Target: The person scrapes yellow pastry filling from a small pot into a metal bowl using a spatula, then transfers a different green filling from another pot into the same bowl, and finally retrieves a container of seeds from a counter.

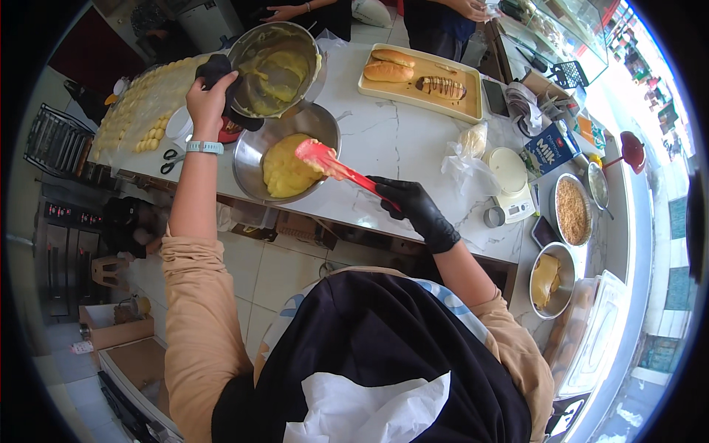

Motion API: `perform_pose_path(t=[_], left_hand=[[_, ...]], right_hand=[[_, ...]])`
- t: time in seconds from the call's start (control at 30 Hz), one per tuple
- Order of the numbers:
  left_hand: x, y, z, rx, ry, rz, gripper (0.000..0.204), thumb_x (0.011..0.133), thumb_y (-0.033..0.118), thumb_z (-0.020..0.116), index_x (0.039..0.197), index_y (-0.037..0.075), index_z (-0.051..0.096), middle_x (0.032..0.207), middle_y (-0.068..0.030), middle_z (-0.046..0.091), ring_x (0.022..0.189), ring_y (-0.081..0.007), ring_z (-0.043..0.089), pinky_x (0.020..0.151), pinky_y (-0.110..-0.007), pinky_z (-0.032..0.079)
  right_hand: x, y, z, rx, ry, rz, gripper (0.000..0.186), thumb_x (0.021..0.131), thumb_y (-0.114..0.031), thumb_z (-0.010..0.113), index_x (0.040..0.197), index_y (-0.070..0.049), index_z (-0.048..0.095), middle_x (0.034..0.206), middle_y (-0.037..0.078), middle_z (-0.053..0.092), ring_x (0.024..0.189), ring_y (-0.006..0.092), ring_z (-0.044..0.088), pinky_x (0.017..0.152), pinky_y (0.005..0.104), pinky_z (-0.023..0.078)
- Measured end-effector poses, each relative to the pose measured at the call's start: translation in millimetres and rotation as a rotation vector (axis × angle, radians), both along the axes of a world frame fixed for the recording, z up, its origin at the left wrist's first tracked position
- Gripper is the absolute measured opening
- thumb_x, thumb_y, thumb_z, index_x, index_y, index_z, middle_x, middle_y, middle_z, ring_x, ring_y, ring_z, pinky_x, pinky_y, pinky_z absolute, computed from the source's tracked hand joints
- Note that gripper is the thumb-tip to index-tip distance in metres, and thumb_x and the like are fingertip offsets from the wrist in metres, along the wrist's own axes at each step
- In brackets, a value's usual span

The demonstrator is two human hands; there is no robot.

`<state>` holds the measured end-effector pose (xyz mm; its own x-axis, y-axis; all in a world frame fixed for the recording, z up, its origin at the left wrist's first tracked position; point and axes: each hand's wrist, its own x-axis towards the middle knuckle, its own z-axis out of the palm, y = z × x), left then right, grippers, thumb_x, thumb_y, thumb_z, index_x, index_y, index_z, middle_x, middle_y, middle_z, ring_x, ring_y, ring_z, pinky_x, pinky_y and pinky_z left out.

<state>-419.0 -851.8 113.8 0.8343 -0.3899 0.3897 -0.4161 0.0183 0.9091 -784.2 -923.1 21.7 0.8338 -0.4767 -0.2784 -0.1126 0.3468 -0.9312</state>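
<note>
My left hand [210, 103] grips a metal pan [252, 53] through a dark cloth [214, 69]. The pan is tipped on its side above the counter, its inside smeared with yellow custard. Just below it stands a wide steel mixing bowl [327, 125] with a pool of thick yellow custard [281, 168]. In a black glove, my right hand [417, 210] is closed round the handle of a red spatula [353, 176]. The spatula's custard-coated blade is over the bowl's right side; whether it touches the custard I cannot tell.
Scissors [171, 161] and rows of dough pieces [151, 133] lie at the left. A tray [473, 111] holds buns at the back. On the right are a kitchen scale [517, 207], a milk carton [552, 150] and a bowl of brown crumbs [572, 210]. People stand across the counter.
</note>
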Motion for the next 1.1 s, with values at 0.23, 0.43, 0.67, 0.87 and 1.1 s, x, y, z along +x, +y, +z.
perform_pose_path(t=[0.23,0.43,0.67,0.87,1.1], left_hand=[[-63.4,-61.4,12.9,0.111,0.094,-0.404,0.036,0.063,0.014,0.072,0.091,-0.003,0.058,0.084,-0.0102,0.062,0.072,-0.0159,0.059,0.067,-0.026,0.047],[-145.7,-122.6,-35.0,0.494,-0.329,-0.658,0.038,0.062,0.017,0.071,0.094,0.000,0.059,0.086,-0.0069,0.062,0.076,-0.0122,0.058,0.069,-0.024,0.045],[-169.8,-141.3,-95.3,0.685,-0.355,-0.708,0.050,0.059,0.032,0.071,0.099,0.003,0.058,0.086,-0.0120,0.063,0.079,-0.0223,0.061,0.072,-0.030,0.046],[-172.4,-117.9,-89.4,0.709,0.115,-0.801,0.051,0.065,0.028,0.070,0.104,0.000,0.054,0.097,-0.0085,0.059,0.088,-0.0164,0.056,0.080,-0.027,0.043],[-164.2,-84.6,-30.2,-0.045,0.102,-0.545,0.034,0.077,0.027,0.064,0.094,-0.002,0.056,0.087,-0.0062,0.059,0.079,-0.0132,0.056,0.071,-0.023,0.044]], right_hand=[[-124.7,2.8,17.2,0.302,-0.065,-0.094,0.032,0.082,-0.014,0.052,0.109,0.003,0.054,0.059,-0.001,0.046,0.047,0.0050,0.038,0.042,0.0170,0.028],[-187.2,-1.2,13.0,0.193,-0.224,-0.407,0.043,0.083,-0.015,0.049,0.118,0.008,0.041,0.050,-0.001,0.039,0.036,0.0040,0.032,0.038,0.0180,0.027],[-210.6,3.6,6.7,0.227,-0.240,-0.491,0.039,0.081,-0.013,0.052,0.114,0.005,0.048,0.053,0.002,0.046,0.038,0.0054,0.035,0.036,0.0177,0.025],[-208.9,7.0,-5.2,0.263,-0.134,-0.557,0.042,0.082,-0.014,0.050,0.118,0.007,0.043,0.052,0.001,0.042,0.037,0.0044,0.032,0.036,0.0170,0.025],[-195.1,9.8,-9.0,0.200,-0.187,-0.555,0.049,0.084,-0.019,0.048,0.121,0.010,0.033,0.051,0.002,0.039,0.034,0.0042,0.031,0.033,0.0163,0.025]])
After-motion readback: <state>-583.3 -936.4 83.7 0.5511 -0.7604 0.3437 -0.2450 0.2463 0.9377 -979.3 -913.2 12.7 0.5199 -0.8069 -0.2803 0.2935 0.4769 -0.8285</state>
